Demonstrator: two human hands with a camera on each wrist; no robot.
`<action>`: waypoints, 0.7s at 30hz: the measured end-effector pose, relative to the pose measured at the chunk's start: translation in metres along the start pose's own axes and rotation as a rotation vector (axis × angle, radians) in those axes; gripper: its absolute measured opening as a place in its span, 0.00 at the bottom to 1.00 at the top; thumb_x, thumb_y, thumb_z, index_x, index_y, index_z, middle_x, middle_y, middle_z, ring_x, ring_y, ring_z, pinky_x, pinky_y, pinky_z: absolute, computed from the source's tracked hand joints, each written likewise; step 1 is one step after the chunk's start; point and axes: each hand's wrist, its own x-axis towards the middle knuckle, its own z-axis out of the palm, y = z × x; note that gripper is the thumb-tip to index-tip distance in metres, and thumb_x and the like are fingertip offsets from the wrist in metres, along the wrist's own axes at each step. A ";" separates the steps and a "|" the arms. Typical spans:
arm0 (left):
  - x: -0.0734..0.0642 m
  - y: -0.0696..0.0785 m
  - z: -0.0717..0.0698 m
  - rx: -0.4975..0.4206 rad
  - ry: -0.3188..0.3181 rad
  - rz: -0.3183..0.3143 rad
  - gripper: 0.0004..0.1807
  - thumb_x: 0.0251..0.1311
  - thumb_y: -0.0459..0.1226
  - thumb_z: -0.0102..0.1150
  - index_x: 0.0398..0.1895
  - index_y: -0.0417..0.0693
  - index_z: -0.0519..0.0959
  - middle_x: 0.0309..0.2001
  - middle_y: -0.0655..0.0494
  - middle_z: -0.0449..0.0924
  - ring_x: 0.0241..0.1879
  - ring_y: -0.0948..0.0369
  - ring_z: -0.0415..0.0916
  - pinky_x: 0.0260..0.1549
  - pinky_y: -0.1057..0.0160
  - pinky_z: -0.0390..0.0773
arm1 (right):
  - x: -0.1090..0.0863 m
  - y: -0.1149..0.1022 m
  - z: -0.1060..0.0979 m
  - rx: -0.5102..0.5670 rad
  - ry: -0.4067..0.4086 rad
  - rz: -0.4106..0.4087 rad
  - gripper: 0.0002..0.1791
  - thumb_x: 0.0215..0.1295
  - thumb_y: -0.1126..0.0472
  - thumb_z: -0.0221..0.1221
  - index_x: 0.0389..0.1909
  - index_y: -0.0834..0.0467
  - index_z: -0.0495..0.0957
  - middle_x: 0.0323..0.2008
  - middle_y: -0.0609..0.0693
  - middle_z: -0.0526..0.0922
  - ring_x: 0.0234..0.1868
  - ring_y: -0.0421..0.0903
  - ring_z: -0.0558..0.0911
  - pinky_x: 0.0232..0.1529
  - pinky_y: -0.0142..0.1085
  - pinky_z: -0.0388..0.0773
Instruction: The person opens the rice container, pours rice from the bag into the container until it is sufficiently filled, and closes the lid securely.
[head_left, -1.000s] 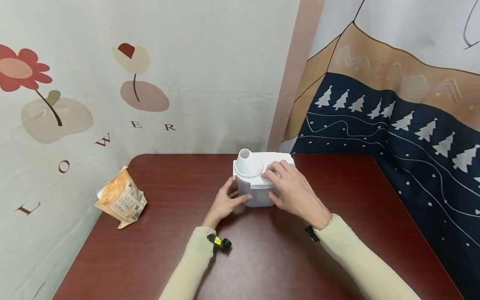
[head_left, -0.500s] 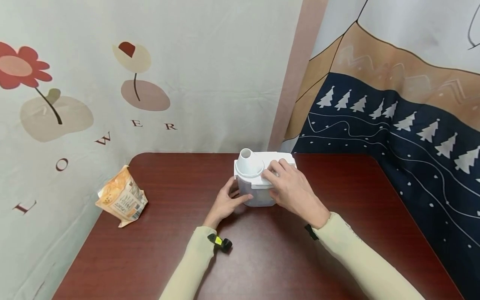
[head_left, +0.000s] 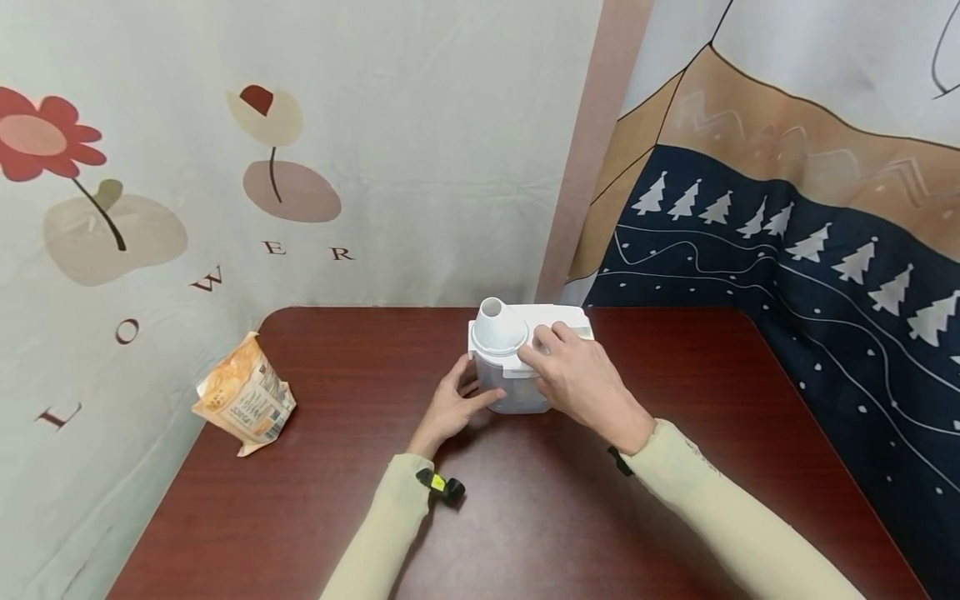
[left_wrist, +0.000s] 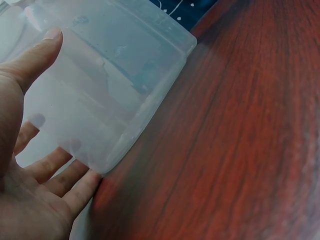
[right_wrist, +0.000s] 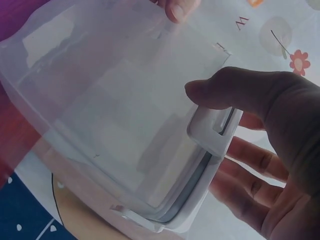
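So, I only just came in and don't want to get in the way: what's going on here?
Someone is working with both hands on a translucent container on the table. The left hand steadies its side, thumb along the front. The right hand is at the white lid, its thumb by the front clip. The lid, with its cone-shaped spout, sits on top. An orange bag stands apart, to the left.
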 end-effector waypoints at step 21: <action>0.001 0.000 0.002 0.017 0.013 0.029 0.42 0.57 0.41 0.76 0.74 0.57 0.66 0.66 0.45 0.75 0.69 0.49 0.72 0.71 0.48 0.72 | 0.007 -0.008 -0.004 -0.213 -0.076 -0.180 0.15 0.56 0.67 0.73 0.43 0.60 0.81 0.37 0.55 0.81 0.34 0.48 0.77 0.22 0.33 0.81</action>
